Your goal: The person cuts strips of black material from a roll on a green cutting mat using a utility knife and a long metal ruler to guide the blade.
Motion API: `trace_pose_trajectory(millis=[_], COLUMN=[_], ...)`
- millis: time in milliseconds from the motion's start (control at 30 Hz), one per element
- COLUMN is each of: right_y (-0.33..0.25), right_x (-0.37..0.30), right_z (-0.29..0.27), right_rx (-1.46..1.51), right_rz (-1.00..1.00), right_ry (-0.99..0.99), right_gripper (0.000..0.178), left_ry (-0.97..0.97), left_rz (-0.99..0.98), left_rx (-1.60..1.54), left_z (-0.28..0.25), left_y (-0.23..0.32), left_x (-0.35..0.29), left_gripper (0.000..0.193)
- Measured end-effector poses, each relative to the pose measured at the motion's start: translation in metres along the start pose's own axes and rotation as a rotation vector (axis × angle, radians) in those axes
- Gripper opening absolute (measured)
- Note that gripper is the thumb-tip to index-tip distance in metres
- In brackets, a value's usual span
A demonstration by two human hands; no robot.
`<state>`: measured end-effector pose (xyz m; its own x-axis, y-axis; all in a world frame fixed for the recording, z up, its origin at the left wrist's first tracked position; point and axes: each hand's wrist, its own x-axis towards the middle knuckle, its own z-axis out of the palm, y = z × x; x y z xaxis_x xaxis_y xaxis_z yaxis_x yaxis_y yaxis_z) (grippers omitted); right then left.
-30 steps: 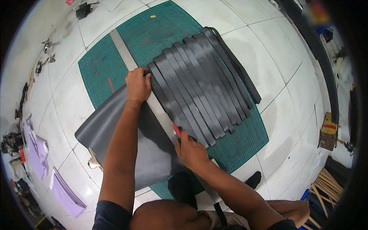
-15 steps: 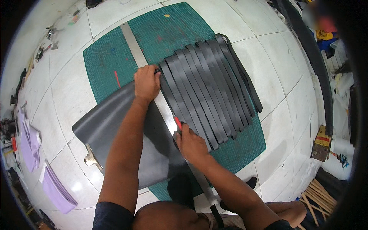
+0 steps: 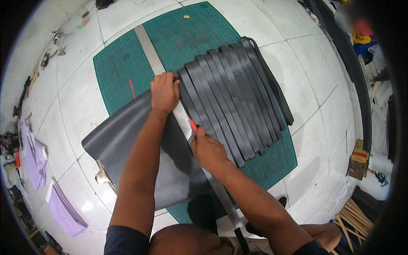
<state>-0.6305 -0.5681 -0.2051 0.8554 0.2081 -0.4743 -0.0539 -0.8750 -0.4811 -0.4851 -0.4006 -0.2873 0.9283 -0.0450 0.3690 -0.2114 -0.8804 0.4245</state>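
A long metal ruler (image 3: 149, 53) lies diagonally over a dark grey sheet of leather-like material (image 3: 114, 123) on a green cutting mat (image 3: 119, 59). My left hand (image 3: 165, 91) is closed over the ruler, pressing it down; a small dark piece shows by its thumb. Lower along the ruler, my right hand (image 3: 209, 148) grips a red utility knife (image 3: 193, 125) at the ruler's right edge. The knife's tip is too small to make out. Right of the ruler, several long dark strips (image 3: 229, 97) lie side by side, partly overlapping.
A metal clip (image 3: 102, 176) grips the sheet's left edge. Folded lilac fabric (image 3: 63, 208) lies on the tiled floor at left. A thin red strip (image 3: 131, 88) rests on the mat. A small box (image 3: 358, 159) and wooden sticks (image 3: 355, 223) are at right.
My right hand and the knife have moved a little away from me along the ruler. My left hand stays at the same place on the ruler.
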Motion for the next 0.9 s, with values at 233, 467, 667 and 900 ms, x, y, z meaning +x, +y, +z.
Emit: trace_pose_trajectory(millis=[233,467,667,900], right_y=[0.023,0.068,0.084,0.102], right_x=[-0.06,-0.174,-0.222,-0.274], right_z=[-0.01,0.007,-0.013,-0.164], right_rx=[0.069,0.038,0.027,0.216], right_rz=[0.125,0.349,0.456,0.71], right_ry=[-0.218,-0.448,-0.504,-0.219], right_gripper=[0.03,0.031,0.041,0.04], left_ry=[0.012,-0.015,0.003,0.072], left_rz=[0.023,-0.024,-0.006,0.094], left_rx=[0.037,0.054,0.016,0.006], left_z=[0.0,0.004,0.007,0.003], left_y=[-0.001,-0.007,-0.007,-0.025], left_x=[-0.001,-0.003,0.006,0.001], left_gripper=[0.019,0.019,0.019,0.028])
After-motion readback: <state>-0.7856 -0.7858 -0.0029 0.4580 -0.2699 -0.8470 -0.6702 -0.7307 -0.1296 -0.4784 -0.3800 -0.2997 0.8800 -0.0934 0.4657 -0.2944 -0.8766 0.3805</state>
